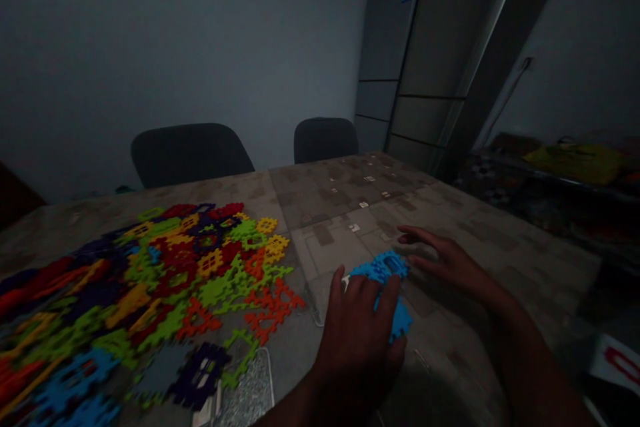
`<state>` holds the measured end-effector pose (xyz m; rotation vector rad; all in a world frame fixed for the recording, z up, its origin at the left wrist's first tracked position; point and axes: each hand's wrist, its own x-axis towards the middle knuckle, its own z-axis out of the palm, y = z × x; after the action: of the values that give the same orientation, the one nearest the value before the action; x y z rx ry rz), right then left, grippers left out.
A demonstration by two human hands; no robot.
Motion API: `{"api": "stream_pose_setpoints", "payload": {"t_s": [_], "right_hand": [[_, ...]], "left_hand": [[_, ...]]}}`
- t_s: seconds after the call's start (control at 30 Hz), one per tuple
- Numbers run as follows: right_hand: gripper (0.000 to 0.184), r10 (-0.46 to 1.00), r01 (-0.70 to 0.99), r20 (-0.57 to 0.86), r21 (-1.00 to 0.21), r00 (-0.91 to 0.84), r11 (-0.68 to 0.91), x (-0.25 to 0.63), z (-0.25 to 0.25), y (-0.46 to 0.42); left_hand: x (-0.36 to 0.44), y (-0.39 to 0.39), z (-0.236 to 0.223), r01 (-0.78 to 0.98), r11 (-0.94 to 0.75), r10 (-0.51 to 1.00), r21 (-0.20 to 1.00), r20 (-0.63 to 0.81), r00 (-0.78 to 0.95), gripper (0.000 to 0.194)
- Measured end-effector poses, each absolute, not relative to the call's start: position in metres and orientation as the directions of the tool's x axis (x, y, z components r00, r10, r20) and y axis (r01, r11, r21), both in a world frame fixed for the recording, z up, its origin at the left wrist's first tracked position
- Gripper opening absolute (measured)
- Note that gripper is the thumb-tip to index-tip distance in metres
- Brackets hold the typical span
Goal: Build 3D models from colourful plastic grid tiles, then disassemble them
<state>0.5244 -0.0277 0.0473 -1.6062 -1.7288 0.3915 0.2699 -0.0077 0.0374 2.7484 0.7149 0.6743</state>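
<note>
Several blue toothed plastic building pieces [391, 264] lie together on the table to the right of the pile; whether they are joined I cannot tell. My left hand [353, 330] is curled over them from the near side, its thumb and forefinger around a blue piece [401, 321], and it hides part of them. Just to their right is my right hand [445, 259], held over the table with fingers apart and nothing in it. Its fingertips come close to the blue pieces' right edge.
A wide pile of coloured interlocking pieces [175, 260] covers the table's left side. A dark purple piece [201, 373] lies at the near edge of the pile. Two dark chairs [193, 153] stand behind the table [330, 207]. A tall cabinet [430, 67] rises at the back right.
</note>
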Motion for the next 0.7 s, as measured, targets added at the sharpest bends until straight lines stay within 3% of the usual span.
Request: {"api": "stream_pose_setpoints", "payload": {"t_s": [0.2, 0.33, 0.4, 0.6, 0.7], "right_hand": [[0.045, 0.925, 0.761, 0.349, -0.638, 0.15, 0.117, 0.515, 0.058, -0.039], [0.033, 0.922, 0.775, 0.293, -0.632, 0.254, -0.012, 0.5, 0.054, -0.071], [0.032, 0.94, 0.766, 0.221, -0.64, 0.258, -0.06, 0.491, 0.045, -0.088], [0.035, 0.984, 0.774, 0.076, -0.628, 0.162, -0.079, 0.465, 0.029, -0.1], [0.034, 0.991, 0.765, 0.058, -0.642, 0.121, -0.056, 0.461, 0.032, -0.095]], "left_hand": [[0.269, -0.005, 0.026, 0.367, -0.878, 0.472, 0.308, 0.426, 0.772, 0.085], [0.238, 0.0, 0.006, 0.32, -0.899, 0.432, 0.3, 0.476, 0.766, 0.035], [0.224, -0.001, -0.001, 0.299, -0.898, 0.42, 0.322, 0.43, 0.799, 0.024], [0.222, -0.012, -0.01, 0.326, -0.889, 0.437, 0.321, 0.385, 0.813, 0.052], [0.233, -0.012, -0.022, 0.318, -0.896, 0.425, 0.309, 0.393, 0.816, 0.053]]}}
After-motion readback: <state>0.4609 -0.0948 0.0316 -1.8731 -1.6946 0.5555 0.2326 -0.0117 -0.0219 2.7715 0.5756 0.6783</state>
